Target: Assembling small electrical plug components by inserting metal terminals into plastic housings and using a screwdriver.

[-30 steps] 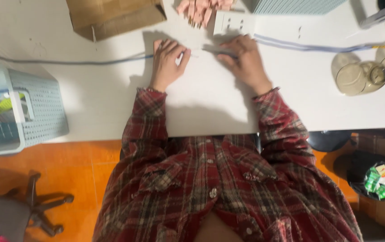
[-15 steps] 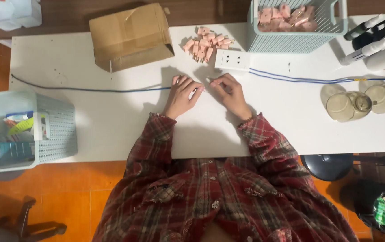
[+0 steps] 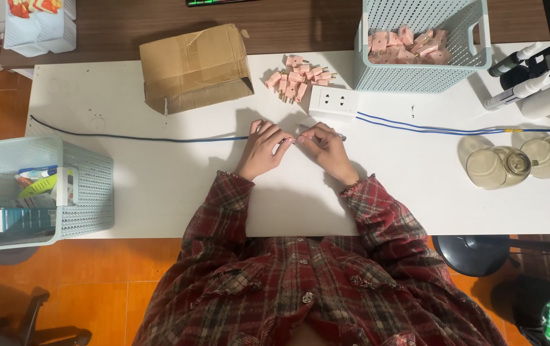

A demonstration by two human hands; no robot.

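My left hand (image 3: 264, 149) is closed on the end of a thin blue cable (image 3: 140, 136) that runs in from the table's left edge. My right hand (image 3: 326, 148) meets it fingertip to fingertip and pinches a thin grey tool (image 3: 338, 136), whose tip sticks out to the right. What lies between the fingertips is hidden. Both hands rest on the white table (image 3: 160, 179), just in front of a white socket block (image 3: 333, 101). A pile of pink plugs (image 3: 295, 79) lies behind the block.
A pale blue basket (image 3: 473, 61) with more pink plugs stands at the back right, a cardboard box (image 3: 192, 64) at the back left. Two blue cables (image 3: 428, 127) run right from the socket block. Two jars (image 3: 496, 168) and several tubes (image 3: 518, 77) are at the right. Another basket (image 3: 83, 186) hangs off the left edge.
The view has tilted back, showing more of the table's far side. My hands have drawn closer together until the fingertips meet, staying just in front of the socket block.
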